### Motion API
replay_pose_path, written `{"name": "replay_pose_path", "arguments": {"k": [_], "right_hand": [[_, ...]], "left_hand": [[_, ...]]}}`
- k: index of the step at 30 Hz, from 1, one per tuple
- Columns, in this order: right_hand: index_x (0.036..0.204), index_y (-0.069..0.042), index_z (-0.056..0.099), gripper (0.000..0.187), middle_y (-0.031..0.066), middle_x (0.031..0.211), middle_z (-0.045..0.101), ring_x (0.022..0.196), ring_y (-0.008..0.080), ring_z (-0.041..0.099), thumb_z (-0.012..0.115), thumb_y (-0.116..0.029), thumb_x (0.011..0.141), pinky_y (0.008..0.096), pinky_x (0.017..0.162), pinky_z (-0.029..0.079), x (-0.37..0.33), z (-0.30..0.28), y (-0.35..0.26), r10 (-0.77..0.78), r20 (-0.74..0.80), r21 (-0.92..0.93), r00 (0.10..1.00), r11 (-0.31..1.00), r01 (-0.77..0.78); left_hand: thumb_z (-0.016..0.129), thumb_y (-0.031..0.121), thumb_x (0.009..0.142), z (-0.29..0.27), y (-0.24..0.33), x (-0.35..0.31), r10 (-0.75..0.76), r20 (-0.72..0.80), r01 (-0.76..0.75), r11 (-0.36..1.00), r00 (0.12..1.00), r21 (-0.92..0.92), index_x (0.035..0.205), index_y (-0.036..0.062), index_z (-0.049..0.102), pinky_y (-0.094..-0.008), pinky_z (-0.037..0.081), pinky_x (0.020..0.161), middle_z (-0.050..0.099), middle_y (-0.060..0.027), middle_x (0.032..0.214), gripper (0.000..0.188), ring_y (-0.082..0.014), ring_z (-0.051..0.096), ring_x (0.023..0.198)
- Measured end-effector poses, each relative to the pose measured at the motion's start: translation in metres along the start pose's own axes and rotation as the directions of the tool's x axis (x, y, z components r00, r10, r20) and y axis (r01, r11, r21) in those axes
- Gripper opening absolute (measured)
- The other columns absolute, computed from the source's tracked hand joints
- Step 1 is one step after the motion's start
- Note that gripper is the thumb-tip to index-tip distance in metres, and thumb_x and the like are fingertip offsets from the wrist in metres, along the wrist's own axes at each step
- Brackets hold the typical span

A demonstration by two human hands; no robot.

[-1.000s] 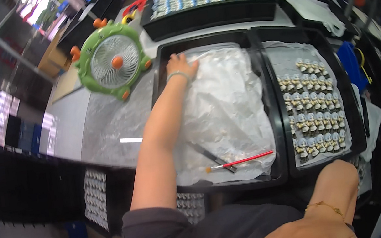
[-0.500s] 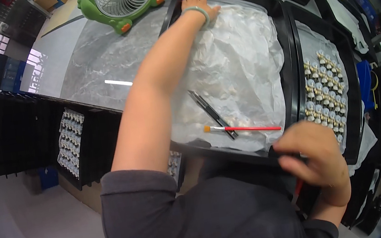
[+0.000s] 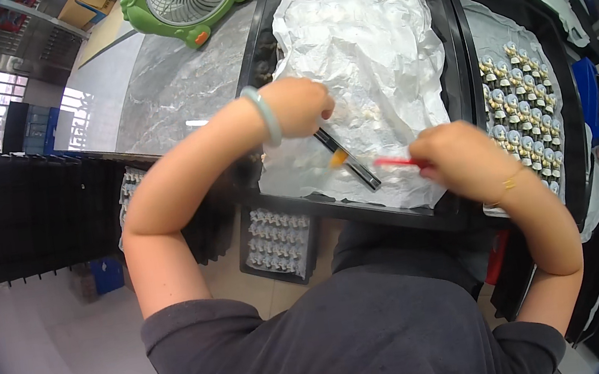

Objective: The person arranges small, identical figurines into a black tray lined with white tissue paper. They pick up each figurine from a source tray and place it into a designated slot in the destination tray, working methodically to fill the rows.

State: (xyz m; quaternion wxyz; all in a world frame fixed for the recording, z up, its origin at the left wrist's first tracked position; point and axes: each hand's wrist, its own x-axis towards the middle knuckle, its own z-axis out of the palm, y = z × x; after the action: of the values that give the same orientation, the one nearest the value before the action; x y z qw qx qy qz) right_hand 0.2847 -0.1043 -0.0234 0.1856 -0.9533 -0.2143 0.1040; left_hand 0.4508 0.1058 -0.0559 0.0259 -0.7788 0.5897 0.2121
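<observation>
My right hand (image 3: 459, 160) is closed round the red handle of a small paintbrush (image 3: 396, 162). The brush points left over the tray, its orange bristles blurred in front of a utility knife. Resting diagonally on crumpled white paper (image 3: 363, 35), the black utility knife (image 3: 349, 159) has its upper end covered by my left hand (image 3: 300, 107). That hand is curled, a pale green bangle at its wrist; whatever its fingers hold is hidden. A black tray (image 3: 453, 53) contains the paper, with small lumps showing faintly through it.
To the right, a second black tray (image 3: 562, 69) holds rows of small clear-domed, gold-coloured pieces (image 3: 523, 101). A green fan (image 3: 198, 34) stands on the grey marbled tabletop (image 3: 179, 74). Below the table edge sits another filled tray (image 3: 277, 243); black racks (image 3: 31, 215) stand at left.
My left hand has come back from the tray's far end to the knife and curled. My right hand has moved from the near edge and picked up the paintbrush. The view has shifted slightly.
</observation>
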Motion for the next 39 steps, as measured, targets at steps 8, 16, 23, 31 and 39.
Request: {"name": "replay_pose_path", "arguments": {"k": [8,16,23,31,39], "right_hand": [[0.089,0.001,0.05,0.021,0.0103,0.071,0.059,0.066,0.0167,0.059,0.063,-0.004,0.073,0.028,0.059,0.046,0.039,-0.02,0.038,0.292,-0.136,0.42,0.947,0.882,-0.212],[0.098,0.0,0.046,0.039,0.0216,0.087,0.059,0.085,0.0361,0.058,0.067,-0.014,0.067,0.0411,0.073,0.046,0.048,0.016,0.033,0.328,0.09,0.028,0.94,0.943,-0.332],[0.106,-0.007,0.053,0.033,0.0201,0.089,0.061,0.082,0.0345,0.06,0.028,-0.025,0.093,0.0429,0.073,0.047,0.056,0.065,0.047,0.311,-0.112,0.161,0.944,0.943,-0.291],[0.078,-0.008,0.064,0.022,0.0105,0.07,0.063,0.071,0.0275,0.063,0.066,-0.024,0.064,0.0391,0.059,0.048,0.006,0.035,0.003,-0.004,-0.06,-0.172,0.998,0.985,-0.006],[0.075,-0.013,0.069,0.022,0.0047,0.072,0.066,0.069,0.0235,0.063,0.074,-0.024,0.057,0.0367,0.059,0.049,0.0,0.038,0.005,0.068,0.232,-0.36,0.97,0.933,0.021]], "left_hand": [[0.076,0.021,0.057,0.023,0.042,-0.018,0.099,-0.176,-0.107,0.994,0.979,-0.034,0.096,0.0098,0.054,-0.0375,0.04,0.08,0.048,-0.0101,0.098,0.047,-0.0293,0.048,0.094],[0.072,0.007,0.06,0.023,0.032,-0.029,0.099,-0.091,-0.113,0.981,0.991,-0.159,0.082,0.0063,0.058,-0.0356,0.043,0.078,0.05,-0.0101,0.097,0.025,-0.0282,0.052,0.088],[0.068,0.015,0.06,0.027,0.029,-0.022,0.158,-0.081,-0.163,0.984,0.984,-0.068,0.084,0.0089,0.063,-0.0403,0.042,0.083,0.05,-0.0154,0.102,0.025,-0.033,0.049,0.096],[0.071,0.012,0.058,-0.019,0.053,-0.022,0.119,0.0,-0.119,0.988,0.993,-0.094,0.079,0.009,0.063,-0.0363,0.045,0.074,0.055,-0.0113,0.087,0.023,-0.0288,0.055,0.084],[0.071,0.009,0.056,-0.003,0.036,0.007,0.124,-0.258,-0.16,0.979,0.958,-0.125,0.077,0.0033,0.06,-0.0357,0.043,0.069,0.054,-0.0117,0.078,0.024,-0.0305,0.054,0.077]]}}
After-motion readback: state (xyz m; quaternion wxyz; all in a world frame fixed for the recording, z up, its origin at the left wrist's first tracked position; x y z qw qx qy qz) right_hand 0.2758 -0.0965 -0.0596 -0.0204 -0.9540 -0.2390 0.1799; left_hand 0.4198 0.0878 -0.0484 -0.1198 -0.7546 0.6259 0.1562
